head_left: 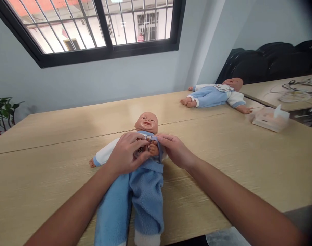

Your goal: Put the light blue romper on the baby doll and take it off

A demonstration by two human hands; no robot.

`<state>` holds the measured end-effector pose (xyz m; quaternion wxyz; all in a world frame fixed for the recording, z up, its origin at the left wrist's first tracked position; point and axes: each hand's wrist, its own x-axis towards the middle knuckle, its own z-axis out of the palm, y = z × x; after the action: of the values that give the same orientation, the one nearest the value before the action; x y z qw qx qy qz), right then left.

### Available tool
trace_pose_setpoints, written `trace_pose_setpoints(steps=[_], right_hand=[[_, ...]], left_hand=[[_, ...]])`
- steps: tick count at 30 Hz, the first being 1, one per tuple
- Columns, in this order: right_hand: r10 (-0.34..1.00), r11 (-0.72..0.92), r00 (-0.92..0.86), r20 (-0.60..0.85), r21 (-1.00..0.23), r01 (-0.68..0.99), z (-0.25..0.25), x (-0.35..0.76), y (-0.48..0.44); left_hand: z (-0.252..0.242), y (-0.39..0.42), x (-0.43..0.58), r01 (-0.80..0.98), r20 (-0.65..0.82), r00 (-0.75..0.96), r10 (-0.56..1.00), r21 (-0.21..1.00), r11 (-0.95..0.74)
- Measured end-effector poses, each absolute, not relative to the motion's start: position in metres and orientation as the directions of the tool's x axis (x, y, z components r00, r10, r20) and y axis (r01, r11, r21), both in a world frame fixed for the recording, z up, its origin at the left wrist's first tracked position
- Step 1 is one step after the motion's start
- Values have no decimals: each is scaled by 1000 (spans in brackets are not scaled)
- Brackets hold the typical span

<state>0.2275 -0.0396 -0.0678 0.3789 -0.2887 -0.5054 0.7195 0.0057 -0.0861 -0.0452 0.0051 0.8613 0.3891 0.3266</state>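
Note:
A baby doll (146, 123) lies face up on the table in a white top and blue fleece trousers (147, 194). My left hand (127, 152) reaches across its chest, thumb and fingers closed at the doll's small hand (153, 149), which is bent up over the chest. With thumb and forefinger, my right hand (175, 150) pinches the blue cuff (159, 145) of that sleeve beside the doll's hand. The other sleeve (107, 152) stretches out to the left, its doll hand showing past the cuff. My fingers hide part of the chest print.
A second doll (212, 95) in similar clothes lies at the table's (235, 150) back right. Near it stands a tissue box (270, 119). Cables (297, 92) lie on another table at the right, with black chairs (269, 63) behind. A plant (5, 111) stands at the left.

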Motion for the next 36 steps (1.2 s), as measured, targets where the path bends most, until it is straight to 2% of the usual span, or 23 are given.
trace_pose_setpoints(steps=[5, 9, 11, 14, 18, 21, 24, 26, 31, 34, 36], right_hand=[[859, -186, -512, -36, -952, -245, -64, 229, -40], [850, -165, -526, -18, -958, -234, -66, 231, -38], [832, -175, -554, -19, -957, -230, -66, 231, -36], [827, -163, -561, -15, -963, -214, -65, 236, -29], [847, -31, -532, 15, -997, -77, -63, 253, -14], [786, 27, -618, 17, -1000, 7, -62, 268, -3], [736, 52, -676, 19, -998, 29, -67, 278, 6], [712, 31, -702, 19, -1000, 5, -74, 282, 11], [682, -137, -730, -46, -988, -66, -95, 279, 19], [676, -200, -737, -25, -968, -151, -96, 271, 15], [659, -244, -752, 4, -945, -219, -91, 266, 9]], left_hand=[[-55, -92, 23, 761, 553, 389, 737, 259, -595], [-57, -93, 39, 721, 506, 276, 817, 453, -525], [-56, -94, 43, 694, 496, 247, 832, 509, -509], [-56, -95, 42, 679, 548, 270, 792, 475, -560], [-54, -99, 31, 636, 658, 342, 672, 364, -680], [-49, -102, 26, 564, 703, 410, 581, 305, -767], [-41, -109, 25, 491, 716, 452, 533, 299, -818], [-34, -116, 26, 465, 721, 468, 511, 292, -836], [-15, -128, 22, 424, 761, 425, 491, 312, -850], [-10, -124, 17, 462, 806, 284, 520, 360, -810], [-11, -118, 13, 517, 800, 121, 587, 454, -726]])
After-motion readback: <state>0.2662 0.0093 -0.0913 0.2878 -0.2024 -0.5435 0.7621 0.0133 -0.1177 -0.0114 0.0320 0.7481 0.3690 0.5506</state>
